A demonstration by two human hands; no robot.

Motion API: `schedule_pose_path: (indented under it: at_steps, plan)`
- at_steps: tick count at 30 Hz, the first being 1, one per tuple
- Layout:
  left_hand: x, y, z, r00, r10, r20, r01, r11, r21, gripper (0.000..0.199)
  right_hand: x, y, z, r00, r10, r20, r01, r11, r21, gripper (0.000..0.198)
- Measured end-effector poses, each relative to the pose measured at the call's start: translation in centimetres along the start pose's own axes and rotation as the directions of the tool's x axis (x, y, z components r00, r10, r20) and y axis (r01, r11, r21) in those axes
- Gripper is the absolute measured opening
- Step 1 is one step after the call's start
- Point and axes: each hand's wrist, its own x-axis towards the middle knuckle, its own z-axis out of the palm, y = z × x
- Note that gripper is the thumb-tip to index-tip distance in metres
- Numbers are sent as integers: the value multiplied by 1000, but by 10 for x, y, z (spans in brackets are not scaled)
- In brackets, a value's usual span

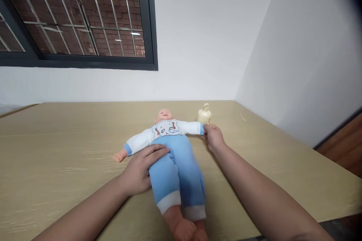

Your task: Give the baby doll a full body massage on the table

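A baby doll (183, 162) lies on its back on the table, head at the far end and feet towards me. It wears a white top with an elephant face and light blue trousers, its arms spread out sideways. My left hand (143, 167) rests on the hip and thigh at the doll's left-hand side in view, fingers stretched over the blue cloth. At the blue cuff of the outstretched arm on the right, my right hand (214, 136) is closed around the doll's hand, which is mostly hidden. A cream bottle (204, 115) with a pump-like top stands just behind that arm.
The table (70, 135) has a shiny tan covering and reaches the white wall (203, 45) behind. Upper left is a barred window (85, 15). A thin pale strand (243, 117) lies at the right, and brown wood (343, 147) shows beyond the right edge.
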Motion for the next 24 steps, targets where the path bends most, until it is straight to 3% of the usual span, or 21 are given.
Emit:
schedule_pose_path:
  at_steps: [4,7,10,12,14,17,20,22,24]
  plan:
    - [-1,0,2,1000,15,-4,-15,998,58,68,8,5,-4,983,181,34,-183,981,60,7]
    - [-1,-1,3,1000,14,-23,-13,998,55,64,7,2,-4,979,199,46,-203,974,99,9]
    - [0,-2,5,999,0,-53,-1,1000,-25,59,-3,-5,1,996,88,25,-91,985,148,14]
    - [2,-3,7,996,-35,-78,25,992,-126,56,-14,-10,8,993,-108,55,101,988,119,19]
    - [5,-3,8,986,-120,-113,90,967,-237,52,-27,-14,14,920,-354,170,351,935,47,26]
    - [9,-2,10,951,-278,-133,203,890,-409,47,-47,-15,24,708,-565,424,655,750,-94,49]
    - [13,-5,13,914,-398,-80,284,769,-572,43,-61,-15,31,548,-514,660,801,551,-237,77]
    - [15,-9,15,892,-450,-29,322,680,-658,43,-65,-18,34,490,-432,757,837,474,-272,84]
    - [17,-14,18,881,-472,11,342,624,-703,43,-66,-21,35,465,-380,800,853,436,-288,82]
